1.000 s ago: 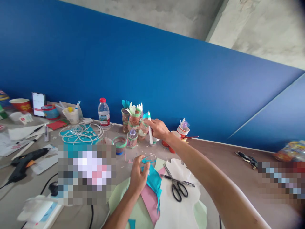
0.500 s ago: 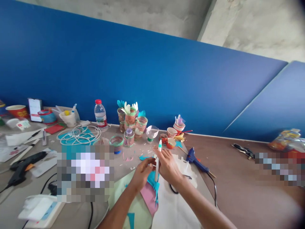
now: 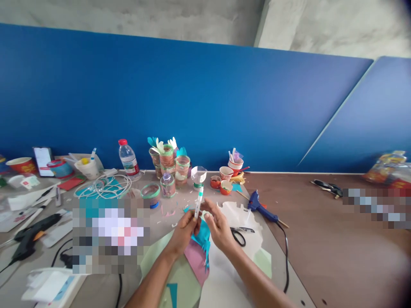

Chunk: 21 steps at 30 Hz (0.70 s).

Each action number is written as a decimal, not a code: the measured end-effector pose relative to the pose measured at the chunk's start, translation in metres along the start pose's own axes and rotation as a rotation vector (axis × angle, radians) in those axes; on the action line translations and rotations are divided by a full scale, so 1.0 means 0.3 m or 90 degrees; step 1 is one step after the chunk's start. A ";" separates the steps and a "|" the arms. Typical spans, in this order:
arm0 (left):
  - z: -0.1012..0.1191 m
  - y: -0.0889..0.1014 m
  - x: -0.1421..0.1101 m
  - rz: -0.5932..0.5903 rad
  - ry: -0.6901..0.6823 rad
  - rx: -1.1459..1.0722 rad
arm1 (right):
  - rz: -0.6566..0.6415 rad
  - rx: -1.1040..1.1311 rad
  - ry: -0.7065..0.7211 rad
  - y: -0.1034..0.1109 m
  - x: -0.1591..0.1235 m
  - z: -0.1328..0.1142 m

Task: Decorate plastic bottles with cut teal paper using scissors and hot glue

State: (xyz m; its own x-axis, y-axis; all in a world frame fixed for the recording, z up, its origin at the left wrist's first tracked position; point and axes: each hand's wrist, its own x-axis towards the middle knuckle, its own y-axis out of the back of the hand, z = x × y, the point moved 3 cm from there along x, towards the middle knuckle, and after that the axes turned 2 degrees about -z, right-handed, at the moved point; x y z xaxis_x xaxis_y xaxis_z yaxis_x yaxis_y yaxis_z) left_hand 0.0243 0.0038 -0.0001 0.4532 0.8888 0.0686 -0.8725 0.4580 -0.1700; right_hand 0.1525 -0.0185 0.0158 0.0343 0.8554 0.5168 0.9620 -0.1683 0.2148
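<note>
My left hand [image 3: 184, 230] pinches the lower end of a white glue stick tube [image 3: 198, 201] with a green band, held upright above the table. My right hand [image 3: 218, 224] is close beside it on the right, fingers curled toward the tube's base; whether it grips the tube I cannot make out. Under both hands lie a fringed teal paper piece [image 3: 203, 236], a pink sheet [image 3: 195, 260] and pale green paper [image 3: 180, 278]. Black scissors [image 3: 238, 234] rest on white paper just right of my right hand.
A blue glue gun [image 3: 260, 208] with its cord lies to the right. Decorated jars with paper flowers [image 3: 167, 164], a water bottle [image 3: 127, 158], small paper cups [image 3: 228, 175], coiled white cord [image 3: 104, 186] and a black glue gun [image 3: 30, 229] crowd the table's back and left. A blue wall stands behind.
My right hand brought the glue stick from the jars at the back down to my left hand, which lifted off the teal paper and took the tube's lower end. The camera tilted down.
</note>
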 end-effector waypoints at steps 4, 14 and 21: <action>-0.018 -0.039 -0.009 -0.057 0.036 0.027 | -0.029 0.183 -0.150 -0.035 -0.013 0.028; -0.039 -0.054 -0.012 -0.080 0.120 -0.034 | -0.001 0.302 -0.227 -0.043 -0.015 0.052; -0.084 -0.054 -0.004 -0.085 0.122 -0.014 | 0.058 0.245 -0.176 -0.037 -0.021 0.036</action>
State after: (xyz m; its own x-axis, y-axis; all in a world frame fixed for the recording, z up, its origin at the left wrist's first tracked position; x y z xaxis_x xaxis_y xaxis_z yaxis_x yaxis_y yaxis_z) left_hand 0.0423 -0.0052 -0.0221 0.5923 0.7999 -0.0964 -0.7996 0.5688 -0.1929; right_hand 0.1445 -0.0167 0.0012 0.1435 0.9524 0.2691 0.9805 -0.0998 -0.1696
